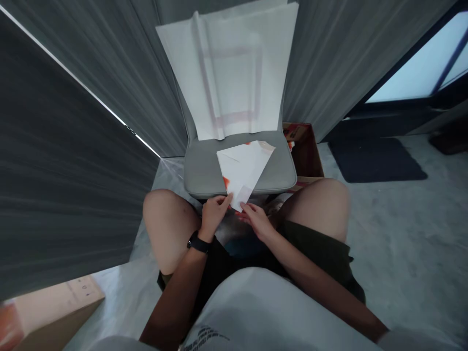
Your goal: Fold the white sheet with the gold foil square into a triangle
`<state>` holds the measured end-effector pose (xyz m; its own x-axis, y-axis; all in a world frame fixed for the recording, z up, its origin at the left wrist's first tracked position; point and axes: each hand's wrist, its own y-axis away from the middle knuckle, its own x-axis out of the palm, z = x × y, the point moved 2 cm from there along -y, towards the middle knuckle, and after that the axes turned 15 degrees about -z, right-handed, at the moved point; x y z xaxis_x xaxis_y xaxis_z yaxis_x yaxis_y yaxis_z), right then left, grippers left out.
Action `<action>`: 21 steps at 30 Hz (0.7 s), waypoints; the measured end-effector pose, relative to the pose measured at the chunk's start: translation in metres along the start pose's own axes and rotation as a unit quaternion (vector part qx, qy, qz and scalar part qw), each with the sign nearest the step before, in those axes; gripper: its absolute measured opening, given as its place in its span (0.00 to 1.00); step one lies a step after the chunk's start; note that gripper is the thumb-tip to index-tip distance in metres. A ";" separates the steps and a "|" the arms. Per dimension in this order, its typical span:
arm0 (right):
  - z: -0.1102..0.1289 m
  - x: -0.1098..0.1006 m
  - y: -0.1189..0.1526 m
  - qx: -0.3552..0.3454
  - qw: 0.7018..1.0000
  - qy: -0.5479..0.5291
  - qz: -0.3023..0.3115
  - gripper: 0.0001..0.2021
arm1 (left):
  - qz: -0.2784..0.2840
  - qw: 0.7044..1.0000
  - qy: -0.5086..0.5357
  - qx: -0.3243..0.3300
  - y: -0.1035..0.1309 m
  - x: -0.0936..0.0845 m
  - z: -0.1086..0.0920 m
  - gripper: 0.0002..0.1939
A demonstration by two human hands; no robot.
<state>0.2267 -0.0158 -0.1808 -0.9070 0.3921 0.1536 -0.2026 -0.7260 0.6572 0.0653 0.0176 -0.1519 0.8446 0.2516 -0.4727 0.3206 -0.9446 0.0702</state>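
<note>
The paper (239,170), white and folded, is at the centre of the frame, its upper part over the seat (199,170) of a grey chair and its lower end past the seat's front edge. Its long axis runs nearly up and down the frame, leaning right at the top. The broad end points up; the narrow end points down, between the hands. Orange patches show at its left edge and top.

The left hand (215,212) pinches the lower left edge, fingers bent, with a watch (198,242) on its wrist. The right hand (258,222) holds the tip, thumb on top and fingers underneath, its forearm slanting in from the lower right.

Bare knees flank both hands. Just above the paper, large white sheets (237,73) lean on the chair's back, filling the top centre. Right of the seat is an open box (309,156), partly hidden by the chair and a knee. A dark mat (376,160) lies on the floor (395,234) at right, below a window (417,63). Grey curtain (73,161) covers the left, and a carton (54,312) sits lower left.
</note>
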 end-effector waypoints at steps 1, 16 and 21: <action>0.001 0.003 -0.002 -0.009 1.000 -0.008 -0.010 0.20 | 0.013 1.000 0.021 0.008 0.000 0.003 0.000 0.26; 0.023 -0.023 -0.018 -0.127 0.990 0.041 -0.053 0.25 | 0.074 0.985 0.151 -0.026 0.011 0.049 -0.008 0.26; 0.025 -0.033 -0.022 -0.145 0.987 0.018 -0.072 0.27 | 0.130 0.970 0.189 -0.081 0.015 0.059 -0.014 0.26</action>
<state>0.2708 0.0016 -0.1816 -0.8726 0.4865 0.0435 -0.4230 -0.7971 0.4310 0.1261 0.0209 -0.1659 0.9929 0.0985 -0.0665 0.1138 -0.9484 0.2958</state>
